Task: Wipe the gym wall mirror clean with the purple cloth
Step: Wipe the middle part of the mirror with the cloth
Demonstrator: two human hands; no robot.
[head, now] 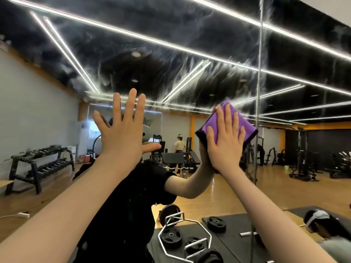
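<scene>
The right hand (226, 141) is pressing the purple cloth (228, 124) flat on the mirror (171, 54), fingers straight. The left hand (123, 133) is spreading open, holding nothing.

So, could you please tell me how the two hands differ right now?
The right hand presses the purple cloth flat against the mirror; the left hand holds nothing. The left hand's fingers are spread wider than the right hand's. Both are raised, with straight fingers.

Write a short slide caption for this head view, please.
Right hand presses a purple cloth flat on the streaky gym mirror; left hand spread open.
</scene>
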